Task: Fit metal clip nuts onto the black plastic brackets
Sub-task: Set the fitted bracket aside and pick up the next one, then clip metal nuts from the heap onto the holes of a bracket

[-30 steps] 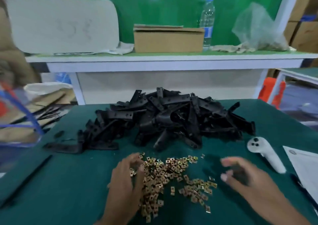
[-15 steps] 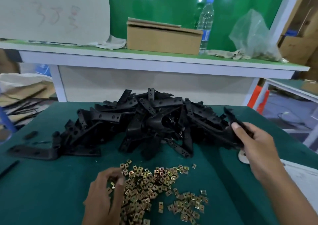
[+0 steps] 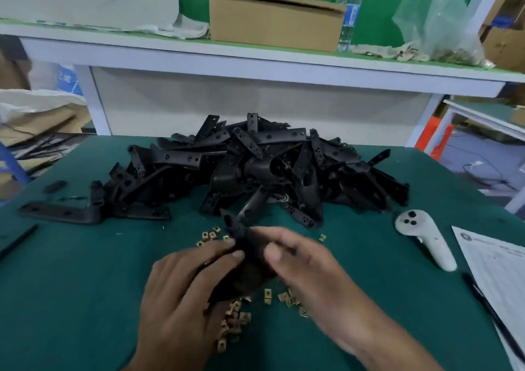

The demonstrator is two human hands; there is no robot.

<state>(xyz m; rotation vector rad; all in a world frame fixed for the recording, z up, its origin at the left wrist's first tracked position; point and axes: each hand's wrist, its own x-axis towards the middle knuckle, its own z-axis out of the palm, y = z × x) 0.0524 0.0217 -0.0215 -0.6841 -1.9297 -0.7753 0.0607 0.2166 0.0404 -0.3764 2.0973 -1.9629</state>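
- My left hand [image 3: 187,282] and right hand [image 3: 306,268] both grip one black plastic bracket [image 3: 241,237].
- Brass clip nuts [image 3: 235,316] lie scattered on the desk [image 3: 85,285] beneath.

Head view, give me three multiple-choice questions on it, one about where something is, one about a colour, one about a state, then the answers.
1. Where does the white controller lie?
A. right of the bracket pile
B. on the shelf
C. inside the box

2. What colour is the mat?
A. red
B. dark green
C. yellow

3. What is happening to the bracket nearest the camera?
A. it lies untouched in the pile
B. both hands hold it
C. it sits on the paper

Answers: 1 A, it rests on the mat beside the bracket pile. 2 B, green shows all around the clip nuts. 3 B, the left hand and right hand grip it.
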